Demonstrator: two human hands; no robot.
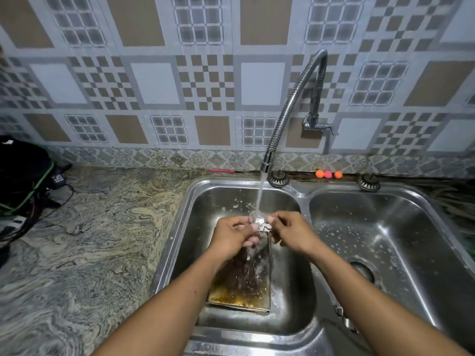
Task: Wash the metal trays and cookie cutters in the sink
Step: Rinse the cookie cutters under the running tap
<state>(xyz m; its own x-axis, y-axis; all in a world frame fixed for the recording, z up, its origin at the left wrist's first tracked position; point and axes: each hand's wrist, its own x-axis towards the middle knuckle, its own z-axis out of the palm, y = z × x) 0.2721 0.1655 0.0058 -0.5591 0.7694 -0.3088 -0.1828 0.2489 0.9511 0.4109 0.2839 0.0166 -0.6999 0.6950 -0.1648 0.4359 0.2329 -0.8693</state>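
A small metal cookie cutter [260, 223] with a lobed outline sits under the running water from the flexible tap [293, 109]. My left hand [231, 235] pinches its left side and my right hand [290, 231] pinches its right side, both over the left sink basin [205, 201]. Below my hands a metal tray [244, 281] stands tilted in that basin, its surface dark brown with yellowish residue near the lower edge. Water splashes onto the tray.
The right basin [385, 240] holds only foam flecks around its drain [362, 271]. Two sink strainers [279, 179] lie on the back rim, beside small orange and pink balls [327, 174]. A marbled counter [90, 240] spreads left, with a black bag and cables [23, 176].
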